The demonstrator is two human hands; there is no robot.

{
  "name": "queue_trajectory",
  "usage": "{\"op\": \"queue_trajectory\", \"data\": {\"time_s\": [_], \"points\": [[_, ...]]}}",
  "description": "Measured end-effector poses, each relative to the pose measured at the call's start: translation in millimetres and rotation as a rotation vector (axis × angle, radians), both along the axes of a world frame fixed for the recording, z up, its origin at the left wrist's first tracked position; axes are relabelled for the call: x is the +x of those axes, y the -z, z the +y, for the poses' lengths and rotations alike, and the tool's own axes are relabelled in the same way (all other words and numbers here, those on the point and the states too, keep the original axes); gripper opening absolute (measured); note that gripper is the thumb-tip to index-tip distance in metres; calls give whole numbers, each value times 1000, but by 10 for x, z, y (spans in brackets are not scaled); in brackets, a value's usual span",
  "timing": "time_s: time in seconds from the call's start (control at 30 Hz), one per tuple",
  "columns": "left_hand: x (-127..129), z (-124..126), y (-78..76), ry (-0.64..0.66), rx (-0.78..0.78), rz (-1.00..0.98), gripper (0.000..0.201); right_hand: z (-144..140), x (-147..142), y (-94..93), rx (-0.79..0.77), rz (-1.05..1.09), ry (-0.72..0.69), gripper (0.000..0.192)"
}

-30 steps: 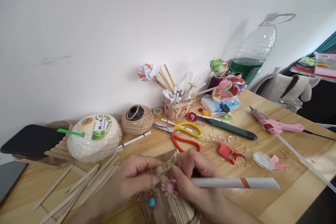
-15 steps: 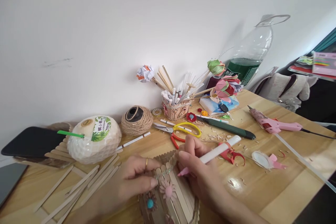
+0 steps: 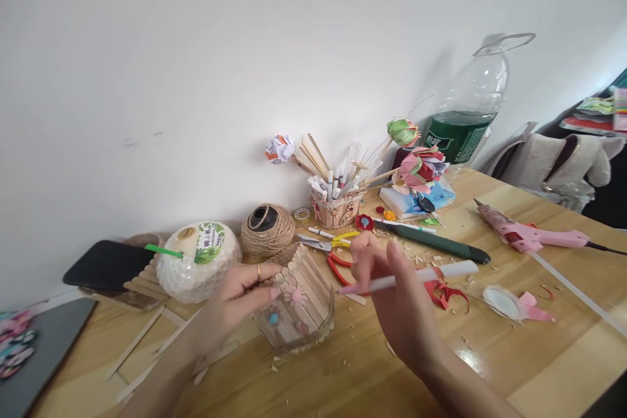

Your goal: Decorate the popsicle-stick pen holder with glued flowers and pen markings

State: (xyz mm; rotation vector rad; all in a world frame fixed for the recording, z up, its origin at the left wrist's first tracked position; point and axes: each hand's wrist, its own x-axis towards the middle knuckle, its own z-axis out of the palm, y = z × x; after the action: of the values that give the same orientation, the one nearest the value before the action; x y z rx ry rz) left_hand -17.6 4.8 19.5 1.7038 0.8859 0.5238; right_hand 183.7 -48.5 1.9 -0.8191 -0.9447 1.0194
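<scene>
My left hand grips the upper rim of a wooden craft-stick holder, thumb on its outer wall. The holder leans to one side. On its front are a pink flower, a brown one with a turquoise centre and another small pinkish decoration. To its right, my right hand is closed around a white marker whose pink tip points left, near the holder's edge. Whether the tip touches the wood, I cannot tell.
Loose craft sticks lie at left, near a wrapped coconut and a phone. Behind are twine, scissors and a cup of markers. A green cutter and pink glue gun lie at right.
My right hand has drawn back to the right with the marker, away from the holder's face. The holder has turned and tilted, showing more of its side. The view has shifted left.
</scene>
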Motion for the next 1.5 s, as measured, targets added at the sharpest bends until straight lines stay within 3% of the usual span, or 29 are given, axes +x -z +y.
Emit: {"op": "queue_trajectory", "data": {"time_s": [0.27,0.47,0.7,0.87,1.0,1.07,1.3,1.5], "points": [[-53,56,-1,-43,-44,22,27,17,-6,73,-132,-107,-32,39],[-121,107,62,-41,-3,38,31,140,-9,115,-220,156,-124,31],[-67,34,-42,69,82,30,26,204,22,125,-159,336,-146,28],[64,-148,-93,110,326,222,36,188,55,33,-78,446,-156,25],[247,-273,-30,125,677,464,38,130,94,-41,-26,491,-174,24],[343,-314,28,140,778,544,36,70,107,-67,-8,496,-188,23],[435,-354,181,131,883,685,34,-191,238,-71,23,441,-153,32],[303,-384,212,94,950,690,30,-452,704,-42,65,235,72,44]]}}
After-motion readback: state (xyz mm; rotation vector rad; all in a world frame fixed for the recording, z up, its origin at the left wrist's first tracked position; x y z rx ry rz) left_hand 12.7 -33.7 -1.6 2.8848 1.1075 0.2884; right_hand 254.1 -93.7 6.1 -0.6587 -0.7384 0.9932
